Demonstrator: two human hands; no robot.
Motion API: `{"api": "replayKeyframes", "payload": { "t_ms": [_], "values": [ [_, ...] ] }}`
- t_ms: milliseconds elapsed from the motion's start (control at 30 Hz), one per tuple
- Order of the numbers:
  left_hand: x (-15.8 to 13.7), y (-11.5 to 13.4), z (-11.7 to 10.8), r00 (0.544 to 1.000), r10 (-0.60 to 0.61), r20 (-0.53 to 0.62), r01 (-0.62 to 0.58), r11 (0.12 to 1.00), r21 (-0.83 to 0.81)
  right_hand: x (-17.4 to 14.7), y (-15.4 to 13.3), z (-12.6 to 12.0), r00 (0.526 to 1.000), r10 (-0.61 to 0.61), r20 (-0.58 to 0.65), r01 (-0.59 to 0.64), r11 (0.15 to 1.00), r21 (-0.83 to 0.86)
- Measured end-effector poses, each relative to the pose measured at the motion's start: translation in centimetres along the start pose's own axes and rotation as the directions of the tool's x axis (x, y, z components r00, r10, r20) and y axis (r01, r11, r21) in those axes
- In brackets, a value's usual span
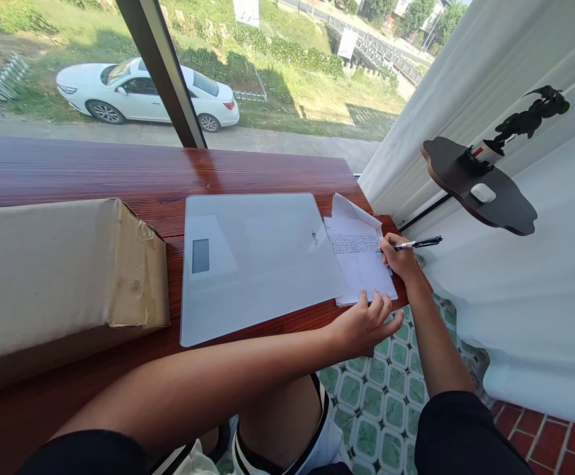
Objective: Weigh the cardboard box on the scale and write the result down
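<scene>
A pen (418, 243) is gripped in my right hand (399, 257), its tip down on the right side of a paper notepad (364, 270). Dark lines of handwriting cover the middle of the top sheet, and a turned-back page (354, 210) curls up at the far end. My left hand (366, 323) rests at the pad's near edge, fingers spread, fingertips touching or just over the paper; it holds nothing. Left of the pad lies a flat, pale grey glass panel (262, 257) with a small dark rectangle; its corner meets the pad.
A big cardboard box (138, 277) stands at the left on the reddish wooden table (267, 175). To the right, a small dark side table (507, 208) bears a potted plant (488, 153) and a white rounded case (483, 192). White curtains (529, 284) hang beside it.
</scene>
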State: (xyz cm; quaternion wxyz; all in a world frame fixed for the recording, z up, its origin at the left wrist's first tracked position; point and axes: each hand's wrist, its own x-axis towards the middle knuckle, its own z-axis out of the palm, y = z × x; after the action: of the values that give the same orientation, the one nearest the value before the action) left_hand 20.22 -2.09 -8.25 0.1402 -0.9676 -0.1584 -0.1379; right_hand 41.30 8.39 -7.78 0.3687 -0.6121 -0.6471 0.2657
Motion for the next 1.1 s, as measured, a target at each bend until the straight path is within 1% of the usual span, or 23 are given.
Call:
{"api": "replayKeyframes", "payload": {
  "t_ms": [67,233,333,500,567,667,867,1000,1100],
  "values": [
    [-0.04,-0.03,-0.01,1.0,-0.002,-0.007,0.002,1.0,0.003,-0.04,0.07,-0.01,1.0,0.006,-0.006,-0.006,1.0,0.005],
    [-0.06,-0.13,-0.1,1.0,0.005,0.015,-0.005,1.0,-0.014,-0.05,0.15,0.05,0.996,0.084,-0.041,-0.082,0.996,0.048],
    [-0.02,-0.11,-0.1,1.0,0.005,0.023,-0.004,1.0,-0.018,-0.01,0.09,0.06,0.997,0.065,-0.044,-0.064,0.998,0.03],
    [-0.01,-0.02,0.11,1.0,0.0,0.011,0.0,1.0,-0.01,0.09,0.16,-0.03,0.999,-0.015,-0.03,0.014,1.0,-0.028],
    [-0.03,-0.01,0.19,1.0,0.0,0.003,0.0,1.0,0.009,0.07,0.17,-0.06,0.999,-0.028,-0.022,0.028,0.999,-0.035],
    [-0.07,-0.01,0.25,1.0,0.0,-0.012,0.0,0.999,0.035,-0.01,0.1,-0.04,1.0,-0.023,-0.01,0.022,0.999,-0.025],
    [-0.07,0.02,0.25,1.0,0.0,-0.007,0.0,0.999,0.038,-0.04,0.24,0.05,0.999,0.022,-0.027,-0.022,1.0,-0.015],
    [-0.05,0.11,0.37,1.0,-0.01,-0.028,0.011,0.999,0.048,0.07,0.53,0.03,1.0,0.012,-0.017,-0.012,1.0,-0.012],
    [-0.02,0.16,0.5,0.999,-0.011,-0.042,0.014,0.998,0.059,0.05,0.46,0.04,0.998,0.052,-0.036,-0.051,0.998,0.022]
  ]
}}
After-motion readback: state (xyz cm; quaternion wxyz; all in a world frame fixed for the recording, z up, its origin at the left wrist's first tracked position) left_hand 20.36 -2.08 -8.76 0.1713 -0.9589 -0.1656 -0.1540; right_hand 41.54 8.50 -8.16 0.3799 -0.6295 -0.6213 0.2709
